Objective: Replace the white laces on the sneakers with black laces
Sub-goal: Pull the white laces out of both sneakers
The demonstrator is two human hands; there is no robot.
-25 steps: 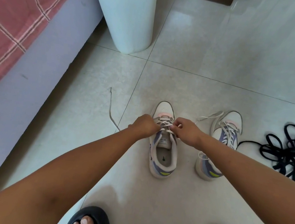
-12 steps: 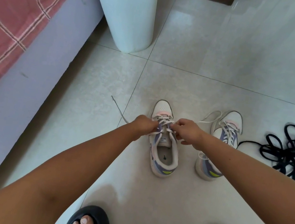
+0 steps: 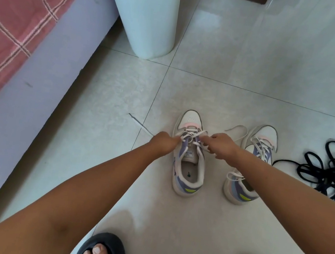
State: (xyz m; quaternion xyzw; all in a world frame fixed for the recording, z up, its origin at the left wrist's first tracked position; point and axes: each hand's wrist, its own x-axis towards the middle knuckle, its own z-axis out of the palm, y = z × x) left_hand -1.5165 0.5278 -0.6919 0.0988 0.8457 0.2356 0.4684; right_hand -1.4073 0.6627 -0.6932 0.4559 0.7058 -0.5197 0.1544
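While the white-and-lilac leather sneaker (image 3: 189, 158) stands on the pale tiled floor (image 3: 221, 91), I see my left hand (image 3: 163, 142) pinching its flat white lace (image 3: 191, 137) at the left eyelets; my right hand (image 3: 221, 145) grips a crossing strand; its mate (image 3: 249, 166) sits just beside; tangled black cord laces (image 3: 328, 171) lie further right; a white plastic bin (image 3: 148, 14) stands well behind.

Pale tiled floor (image 3: 255, 74), white bin (image 3: 147, 20) (blue liner), plaid bed (image 3: 16, 19)
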